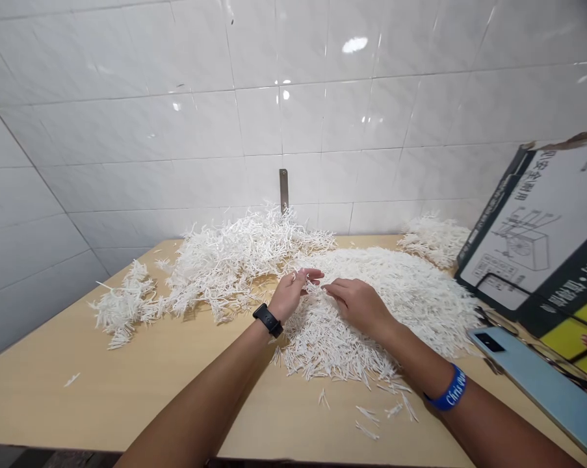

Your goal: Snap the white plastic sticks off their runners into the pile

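Two sorts of small white plastic-looking pieces lie before me. A loose, tangled heap of branched white pieces (229, 253) is at the left and back. The larger pile of short, thin white pieces (410, 292) spreads to the right. My left hand (293, 294), wearing a black watch, is over the left edge of that pile, its fingers curled around a few white pieces by the thumb. Close beside it, my right hand (359, 305) has its thumb and fingers pinched together, pointing at the left hand. Anything in that pinch is too small to make out.
A dark printed carton (541, 240) leans at the right. By it lie a light blue phone (541, 390) and glasses (561, 364). A smaller white heap (434, 237) sits by the tiled wall (176, 130). Stray bits dot the wooden table (142, 390). A metal bracket (284, 188) is on the wall.
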{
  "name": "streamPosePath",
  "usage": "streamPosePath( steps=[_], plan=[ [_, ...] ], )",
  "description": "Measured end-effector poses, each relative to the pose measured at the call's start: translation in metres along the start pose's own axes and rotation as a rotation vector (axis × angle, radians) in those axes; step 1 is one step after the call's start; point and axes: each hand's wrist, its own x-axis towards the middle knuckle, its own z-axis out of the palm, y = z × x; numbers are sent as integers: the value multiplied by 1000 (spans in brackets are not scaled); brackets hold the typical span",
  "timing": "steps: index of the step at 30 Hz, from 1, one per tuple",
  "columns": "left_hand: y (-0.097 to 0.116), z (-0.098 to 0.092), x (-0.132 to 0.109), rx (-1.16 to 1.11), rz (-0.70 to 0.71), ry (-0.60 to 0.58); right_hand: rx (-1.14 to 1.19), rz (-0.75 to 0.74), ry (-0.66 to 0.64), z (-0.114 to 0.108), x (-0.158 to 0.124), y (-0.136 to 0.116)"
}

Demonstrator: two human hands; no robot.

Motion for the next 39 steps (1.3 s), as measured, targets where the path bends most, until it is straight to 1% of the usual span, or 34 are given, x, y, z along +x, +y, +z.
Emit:
streamPosePath(
  steps=[4, 8, 10, 12, 13, 15, 16, 18, 21, 22, 23, 25, 26, 27, 28, 30, 32, 33, 34, 36, 39],
  plan=[
    [4, 4, -4, 80, 24, -60, -120, 10, 38, -2, 2, 1],
    [5, 4, -6, 97, 35, -86, -108, 43, 49, -5, 2, -1],
    [3, 5, -6, 112, 43, -98, -26, 94, 100, -6, 1, -3],
    [1, 6, -5, 124, 74, -109, 166, 178, 129, -7, 1, -6],
    [-1, 6, -5, 129, 97, -120, 281, 222, 117, -7, 0, -7],
    [-3, 8, -5, 126, 140, -164, 477, 265, 40, -5, 1, -8],
    [-4, 9, -6, 120, 152, -187, 544, 254, -10, -3, 1, -9],
    [-7, 11, -6, 96, 160, -218, 620, 184, -99, -1, 2, -9],
    [-10, 13, -5, 21, 140, -238, 697, 94, -175, 0, 1, -10],
    [-11, 13, -3, -15, 118, -207, 722, 71, -201, 0, 0, -12],
    [-12, 11, -1, -62, 90, -148, 745, 46, -229, 0, -1, -14],
    [-13, 6, 2, -167, 36, 10, 759, -3, -270, 0, -2, -17],
    [-12, 2, 4, -209, 20, 74, 735, -19, -270, 1, -3, -18],
    [-11, -2, 5, -241, 8, 107, 682, -23, -250, 1, -3, -18],
    [-10, -6, 5, -260, -3, 101, 604, -16, -217, 2, -3, -17],
    [-7, -10, 5, -258, -29, 48, 399, 9, -157, 3, -2, -11],
    [-4, -10, 2, -233, -53, -17, 218, 64, -111, 2, -1, -5],
    [-3, -9, 1, -212, -59, -50, 173, 103, -92, 1, -1, -3],
    [-2, -6, 0, -185, -60, -82, 171, 147, -72, 0, -1, -2],
    [-1, -1, -3, -133, -52, -138, 277, 216, -39, -2, 0, -2],
    [-3, 6, -6, -114, -21, -192, 511, 213, -47, 0, 1, -7]
  ],
)
